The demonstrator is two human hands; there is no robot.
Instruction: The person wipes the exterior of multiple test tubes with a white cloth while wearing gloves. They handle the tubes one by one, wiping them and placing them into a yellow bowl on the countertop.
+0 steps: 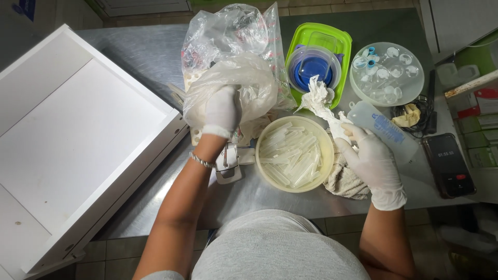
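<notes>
Clear plastic: thin tubes [290, 153] heaped in a cream round bowl [326, 155], the landmark at the middle of the steel bench [150, 52].
Tube axis: mostly lying flat, long axes slanting from the bowl's near left toward its far right.
Left hand [221, 111]: gloved white, just beyond the bowl's left rim, curled closed on the mouth of a crumpled clear plastic bag [233, 57]; fingertips hidden in the film.
Right hand [371, 158]: gloved white, touching past the bowl's right rim, fingers closed round a wad of white tissue [319, 98] that trails up beyond the bowl's far edge.
Squeeze bottle [386, 129]: translucent, blue marking, lying under and beyond the right hand, long axis running away to the bowl's right.
Nearer hand: right one closer to the tubes, beside the rim; left one farther, up at the bag.
Cloth [345, 181]: grey, bunched against the bowl's right side under the right wrist.
Beyond the bowl: green lidded box [340, 46] carrying a blue-bottomed tub.
Far right of the bowl: round dish of small vials [386, 72]; dark phone [448, 166].
Left of the bowl: white tray [67, 135].
</notes>
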